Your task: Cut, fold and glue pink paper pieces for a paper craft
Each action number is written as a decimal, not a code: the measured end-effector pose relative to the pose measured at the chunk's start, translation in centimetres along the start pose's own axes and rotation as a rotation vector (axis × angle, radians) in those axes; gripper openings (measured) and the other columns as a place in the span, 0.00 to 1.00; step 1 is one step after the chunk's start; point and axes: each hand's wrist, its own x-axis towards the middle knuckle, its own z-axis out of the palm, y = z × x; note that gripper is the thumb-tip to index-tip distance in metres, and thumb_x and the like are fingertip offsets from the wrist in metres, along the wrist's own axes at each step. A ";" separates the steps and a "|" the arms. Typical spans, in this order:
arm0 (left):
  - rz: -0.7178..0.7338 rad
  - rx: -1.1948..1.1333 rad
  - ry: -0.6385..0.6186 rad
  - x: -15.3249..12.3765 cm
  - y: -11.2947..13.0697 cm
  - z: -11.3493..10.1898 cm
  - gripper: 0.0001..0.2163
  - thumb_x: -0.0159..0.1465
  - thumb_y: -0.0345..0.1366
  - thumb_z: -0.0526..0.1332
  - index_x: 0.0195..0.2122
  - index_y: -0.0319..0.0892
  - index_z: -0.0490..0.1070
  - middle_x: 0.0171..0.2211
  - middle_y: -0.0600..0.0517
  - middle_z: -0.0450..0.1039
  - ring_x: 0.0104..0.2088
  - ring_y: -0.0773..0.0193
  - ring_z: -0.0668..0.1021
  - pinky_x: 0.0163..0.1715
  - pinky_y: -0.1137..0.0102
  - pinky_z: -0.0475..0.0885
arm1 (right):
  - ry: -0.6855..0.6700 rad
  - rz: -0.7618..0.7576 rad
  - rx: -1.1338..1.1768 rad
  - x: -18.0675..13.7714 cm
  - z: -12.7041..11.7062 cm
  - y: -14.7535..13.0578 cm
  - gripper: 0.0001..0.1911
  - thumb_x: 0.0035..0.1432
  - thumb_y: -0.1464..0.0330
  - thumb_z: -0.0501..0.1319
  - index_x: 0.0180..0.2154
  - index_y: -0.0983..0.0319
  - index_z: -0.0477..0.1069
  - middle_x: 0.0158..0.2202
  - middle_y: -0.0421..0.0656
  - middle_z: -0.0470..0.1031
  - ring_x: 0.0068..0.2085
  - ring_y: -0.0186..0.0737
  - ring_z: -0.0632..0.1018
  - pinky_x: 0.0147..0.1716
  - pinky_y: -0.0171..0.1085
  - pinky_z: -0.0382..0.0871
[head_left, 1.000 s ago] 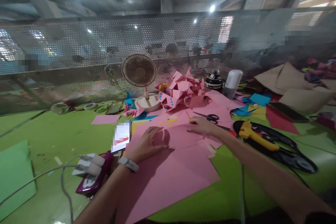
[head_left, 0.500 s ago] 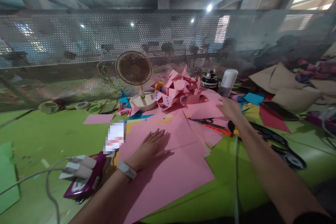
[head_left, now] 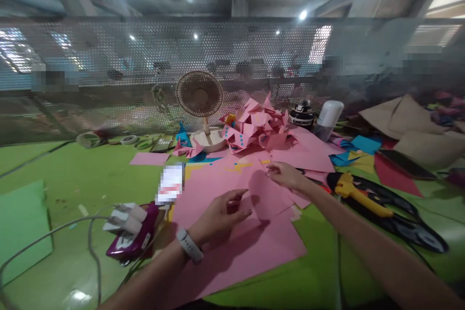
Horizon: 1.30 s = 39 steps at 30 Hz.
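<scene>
My left hand [head_left: 223, 215], with a white band on its wrist, hovers over large pink paper sheets [head_left: 218, 266]. Its thumb and fingers are curved but apart, holding nothing visible. Farther up and to the right, my right hand [head_left: 285, 175] is above the same stack, fingers drawn together. Anything between its fingertips is too small or hidden to make out. Behind both hands rises a heap of folded pink paper pieces [head_left: 254, 123], some with blue dots. Right of the stack, beyond my right forearm, lies a black tool with a yellow handle [head_left: 365, 201].
A small fan [head_left: 199, 94] stands at the back beside the heap. Left of the sheets are a purple power strip [head_left: 132, 242] with white plugs and a cord, and a green sheet [head_left: 25, 227]. A white-capped bottle [head_left: 329, 118] and brown paper [head_left: 421, 147] are at the right.
My left hand has lifted off the pink sheets, its fingers now curved. My right hand has come back from beside the bottle to above the stack. The view has shifted slightly left.
</scene>
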 end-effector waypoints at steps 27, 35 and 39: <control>0.576 1.202 -0.150 1.9 -0.8 1.4 0.03 0.62 0.29 0.56 0.33 0.38 0.68 0.29 0.51 0.71 0.31 0.64 0.73 0.31 0.69 0.68 | -0.145 -0.344 -0.136 -4.0 0.8 -4.8 0.05 0.50 0.70 0.57 0.31 0.63 0.69 0.32 0.43 0.72 0.34 0.37 0.70 0.34 0.34 0.61; 0.772 1.327 -0.111 4.3 0.2 -0.2 0.08 0.65 0.27 0.51 0.33 0.38 0.68 0.33 0.47 0.70 0.34 0.63 0.73 0.33 0.68 0.69 | -0.149 -0.149 -0.145 -2.7 0.3 -3.4 0.05 0.46 0.73 0.56 0.29 0.63 0.68 0.30 0.43 0.72 0.31 0.35 0.70 0.29 0.32 0.58; 0.855 1.314 -0.090 5.6 -0.2 0.1 0.10 0.66 0.29 0.49 0.32 0.38 0.69 0.36 0.48 0.71 0.38 0.63 0.73 0.42 0.66 0.69 | -0.188 -0.122 -0.126 -1.9 -0.2 -3.1 0.05 0.46 0.73 0.57 0.29 0.63 0.69 0.29 0.42 0.73 0.30 0.34 0.70 0.28 0.31 0.58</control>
